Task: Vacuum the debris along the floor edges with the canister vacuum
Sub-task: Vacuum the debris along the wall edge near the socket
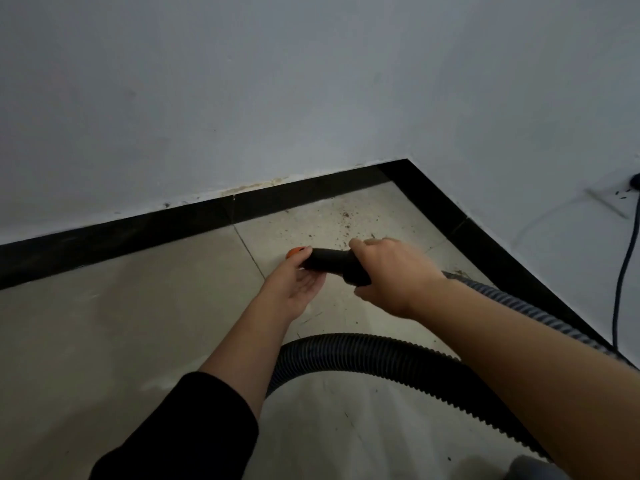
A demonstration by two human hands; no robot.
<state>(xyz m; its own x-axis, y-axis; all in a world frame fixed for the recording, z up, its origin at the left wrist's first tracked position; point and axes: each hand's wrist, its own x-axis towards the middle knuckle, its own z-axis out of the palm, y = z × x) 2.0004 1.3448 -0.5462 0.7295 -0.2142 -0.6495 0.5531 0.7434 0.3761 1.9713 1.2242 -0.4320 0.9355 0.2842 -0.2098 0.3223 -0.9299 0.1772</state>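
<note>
Closest to us, our black sleeve (194, 427) is ending at the left forearm and our bare right forearm is crossing the lower right corner, with the ribbed hose (381, 355) looping over the floor tiles (138, 323) between them. We are judging that hose to be light and springy. It is soft enough to bend but inclined to drag and twist the working end, so the place to take hold is the rigid black nozzle (329, 261) at its front. That nozzle is sitting low over the tiles, a little short of the corner. Our right hand (388, 275) is doing just that, wrapping its fingers round the nozzle's thick rear collar from above. Our left hand (294, 285) is lying palm up with fingers relaxed, cupping the front of the nozzle from beneath, beside its orange tip (294, 252). It is supporting rather than clasping, though we cannot tell how firmly the thumb is pressing. The smooth plastic is looking slippery, so we are favouring two hands. The debris (346, 216), dark crumbs, is lying just beyond the tip, scattered toward the black skirting (138, 233) in the corner, and a dark cable (623, 271) is hanging down the right wall.
</note>
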